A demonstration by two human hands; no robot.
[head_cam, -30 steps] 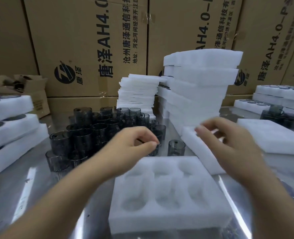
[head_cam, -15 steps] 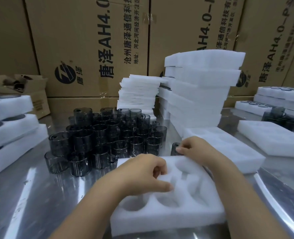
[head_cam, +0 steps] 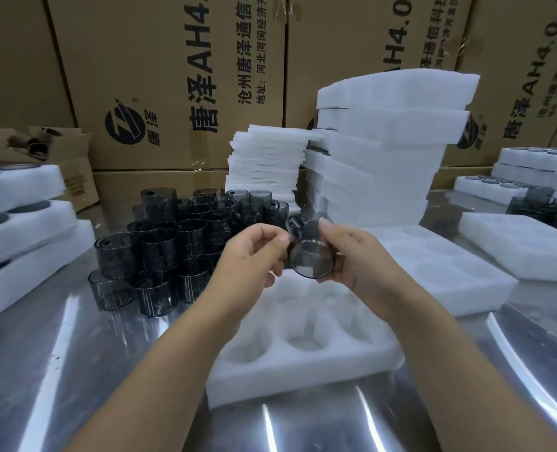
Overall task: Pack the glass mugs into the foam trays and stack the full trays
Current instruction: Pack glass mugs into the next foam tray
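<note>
holding one glass mug (head_cam: pixel 309 261) above the foam tray (head_cam: pixel 303 373), left hand (head_cam: pixel 251 256) and right hand (head_cam: pixel 360 256) fingers clamped on it; turn upright, then seat squarely in a far pocket.

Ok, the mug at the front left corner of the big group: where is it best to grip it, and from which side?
Probably grip that mug by its round wall, coming from above and the front left: it stands upright, those sides are free, and other mugs crowd it behind and on the right. Its handle is not visible.
</note>
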